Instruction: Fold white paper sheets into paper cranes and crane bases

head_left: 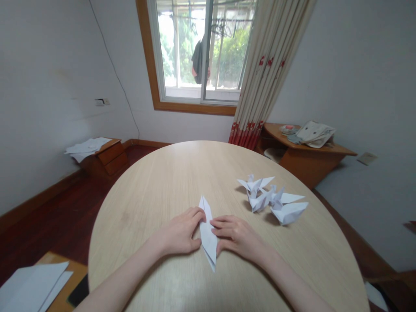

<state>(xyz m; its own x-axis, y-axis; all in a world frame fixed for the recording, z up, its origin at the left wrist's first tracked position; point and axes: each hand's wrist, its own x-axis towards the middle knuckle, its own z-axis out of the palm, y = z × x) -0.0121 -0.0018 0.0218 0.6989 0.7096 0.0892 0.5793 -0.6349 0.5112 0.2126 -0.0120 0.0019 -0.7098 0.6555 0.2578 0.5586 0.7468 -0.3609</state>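
Left hand [182,229]: left of the folded paper [208,238], half open, thumb and fingertips at its edge; paper lies between the hands on the table [156,177], pointed ends projecting past the grip; right hand [238,235]: right of the paper, half open, fingertips on its edge; paper cranes [276,201]: farther right of it.

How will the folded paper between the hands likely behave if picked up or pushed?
The folded paper is probably light and apt to slide, being just thin layers on a smooth-looking table. Its layering likely makes it fairly stiff, but the parted flaps at the near tip may splay or bend. Lying flat, it seems unlikely to roll.
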